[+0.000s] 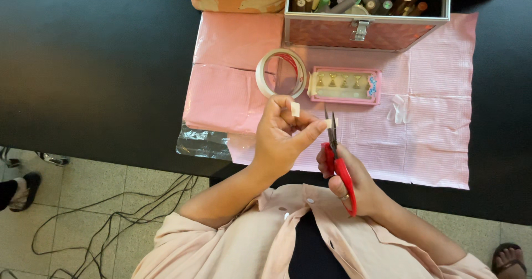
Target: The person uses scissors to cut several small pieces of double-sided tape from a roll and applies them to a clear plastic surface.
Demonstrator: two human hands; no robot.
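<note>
Counts on the black table
One tape roll (281, 72), one red scissors (339, 165), one pink tray (345, 85) with four gold stands, one open case (366, 32)

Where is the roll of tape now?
The roll of tape lies on the pink mat, left of the small pink tray, in front of the case.

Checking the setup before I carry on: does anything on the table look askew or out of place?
Mostly tidy. A crumpled clear plastic sheet sticks out from under the pink mat at the table's near edge, and the tape roll stands tilted against the pink tray.
</note>
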